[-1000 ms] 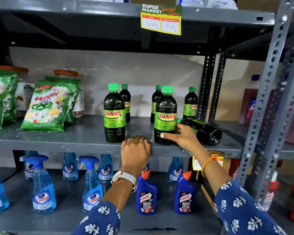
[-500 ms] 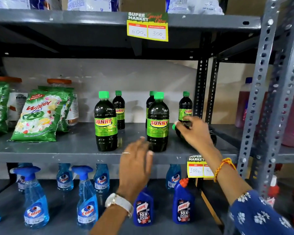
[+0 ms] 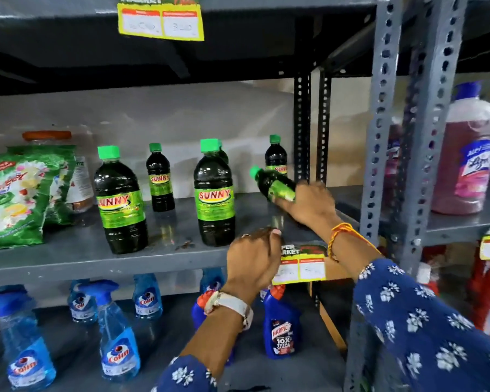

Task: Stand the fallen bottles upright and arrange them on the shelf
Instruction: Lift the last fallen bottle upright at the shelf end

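Lifting the fallen bottle (image 3: pixel 273 184): in the head view, the right hand (image 3: pixel 309 206) is grasping this dark bottle low on its body, its fingers (image 3: pixel 287 203) closed around the label, and is holding it tilted, green cap up and to the left, above the right end of the shelf (image 3: pixel 68 250). The left hand (image 3: pixel 252 258) is resting at the shelf's front edge, loosely curled and holding nothing. 5 bottles are standing upright nearby, 1 partly hidden. The step in hand is probably righting this bottle; next it needs turning vertical and setting beside the front bottle (image 3: pixel 215 199). Compared with 0.5 s ago, the bottle is leaving the shelf surface and the left hand is sitting further right.
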Available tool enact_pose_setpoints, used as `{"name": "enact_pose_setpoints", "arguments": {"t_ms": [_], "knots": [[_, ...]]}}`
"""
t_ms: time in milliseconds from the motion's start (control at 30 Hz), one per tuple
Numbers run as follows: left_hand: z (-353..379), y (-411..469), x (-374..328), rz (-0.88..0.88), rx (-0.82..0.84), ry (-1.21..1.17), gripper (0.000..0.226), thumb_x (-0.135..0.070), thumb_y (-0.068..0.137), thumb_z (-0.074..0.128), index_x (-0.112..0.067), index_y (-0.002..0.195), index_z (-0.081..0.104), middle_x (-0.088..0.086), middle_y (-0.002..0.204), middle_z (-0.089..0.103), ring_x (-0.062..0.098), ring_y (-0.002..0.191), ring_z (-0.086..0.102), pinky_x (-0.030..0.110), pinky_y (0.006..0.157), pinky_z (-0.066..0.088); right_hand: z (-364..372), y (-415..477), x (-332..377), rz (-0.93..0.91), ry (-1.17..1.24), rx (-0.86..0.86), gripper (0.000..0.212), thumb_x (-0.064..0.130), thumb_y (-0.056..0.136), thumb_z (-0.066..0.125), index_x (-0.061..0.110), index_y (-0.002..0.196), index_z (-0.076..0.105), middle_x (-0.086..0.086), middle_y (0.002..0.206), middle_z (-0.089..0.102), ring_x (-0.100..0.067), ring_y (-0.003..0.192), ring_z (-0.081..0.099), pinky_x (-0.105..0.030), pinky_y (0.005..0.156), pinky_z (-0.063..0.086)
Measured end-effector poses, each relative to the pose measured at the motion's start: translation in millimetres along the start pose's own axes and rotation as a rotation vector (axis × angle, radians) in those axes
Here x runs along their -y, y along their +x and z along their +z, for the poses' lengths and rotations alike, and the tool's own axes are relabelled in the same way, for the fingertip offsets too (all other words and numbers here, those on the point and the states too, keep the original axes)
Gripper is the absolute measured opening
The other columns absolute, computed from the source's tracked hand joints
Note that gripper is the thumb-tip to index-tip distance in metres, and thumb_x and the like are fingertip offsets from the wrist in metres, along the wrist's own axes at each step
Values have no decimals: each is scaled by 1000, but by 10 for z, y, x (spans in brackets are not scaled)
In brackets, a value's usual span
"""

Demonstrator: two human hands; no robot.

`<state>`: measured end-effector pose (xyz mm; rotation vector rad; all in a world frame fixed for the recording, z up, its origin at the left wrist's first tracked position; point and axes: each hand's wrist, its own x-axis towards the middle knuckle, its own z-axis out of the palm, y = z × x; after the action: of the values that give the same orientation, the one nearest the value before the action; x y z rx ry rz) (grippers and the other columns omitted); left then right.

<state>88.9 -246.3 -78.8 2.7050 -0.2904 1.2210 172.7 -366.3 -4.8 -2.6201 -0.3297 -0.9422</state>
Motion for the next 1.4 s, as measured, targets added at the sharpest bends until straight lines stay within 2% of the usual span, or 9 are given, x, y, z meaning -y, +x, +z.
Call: {"name": "enact_pose_setpoints", "arguments": {"t_ms": [133, 200, 367, 500, 600, 700, 833, 1067, 1400], "knots": [[22, 36, -18, -51, -41, -69, 40, -30, 92, 25, -14, 84, 61, 14, 81, 71, 34, 70, 63, 36, 60, 46, 127, 23, -187, 63, 628, 99, 57, 53, 82, 56, 4, 111, 51, -18, 106, 65, -33, 99, 60, -40, 82, 47], [46, 16, -21, -53, -60, -87, 44, -32, 90, 23, -14, 93, 63, 13, 88, 71, 34, 74, 63, 34, 62, 45, 208, -3, -227, 81, 795, 163, 58, 49, 82, 58, 7, 119, 47, -13, 113, 62, -28, 105, 58, -41, 90, 46], [64, 11, -27, -61, -70, -68, 44, -29, 91, 23, -15, 95, 64, 8, 90, 72, 28, 76, 62, 32, 64, 43, 288, 38, -282, 105, 809, 169, 63, 59, 77, 57, 16, 121, 45, 4, 100, 54, -13, 88, 48, -23, 68, 35], [67, -9, -30, -55, -69, -43, 37, -27, 92, 26, -15, 79, 59, 6, 76, 69, 25, 64, 58, 31, 57, 37, 334, 45, -288, 69, 855, 153, 64, 50, 62, 78, 23, 111, 47, 11, 92, 55, -7, 82, 53, -11, 71, 38], [60, -11, -44, -68, -83, -45, 33, -23, 94, 33, -15, 74, 58, 7, 72, 69, 25, 60, 58, 31, 57, 38, 379, 73, -331, 86, 795, 170, 75, 31, 62, 81, 10, 122, 41, -4, 106, 57, -19, 96, 55, -24, 77, 38], [57, -7, -57, -99, -101, -49, 34, -23, 93, 35, -14, 72, 60, 8, 70, 69, 26, 59, 58, 33, 57, 43, 388, 86, -357, 124, 909, 213, 68, 24, 70, 73, 10, 123, 34, 3, 102, 54, -20, 102, 52, -26, 79, 36], [68, -25, -58, -73, -114, -65, 32, -22, 92, 36, -14, 70, 57, 7, 69, 68, 26, 59, 59, 33, 56, 43, 382, 94, -338, 138, 935, 166, 78, 33, 61, 83, 17, 111, 25, 12, 95, 49, -6, 88, 49, -24, 77, 37], [119, -18, -22, -53, -118, -29, 33, -23, 91, 31, -18, 82, 63, 1, 77, 70, 21, 66, 60, 31, 60, 38, 407, 124, -379, 166, 988, 213, 74, 28, 62, 74, 13, 126, 39, -5, 115, 58, -21, 105, 54, -31, 87, 41], [140, -15, 1, -33, -109, -29, 36, -25, 90, 27, -19, 90, 62, 0, 84, 71, 19, 71, 61, 30, 62, 34, 437, 132, -387, 162, 981, 168, 71, 25, 62, 80, 16, 119, 38, 6, 100, 57, -14, 95, 54, -27, 80, 41]]}}
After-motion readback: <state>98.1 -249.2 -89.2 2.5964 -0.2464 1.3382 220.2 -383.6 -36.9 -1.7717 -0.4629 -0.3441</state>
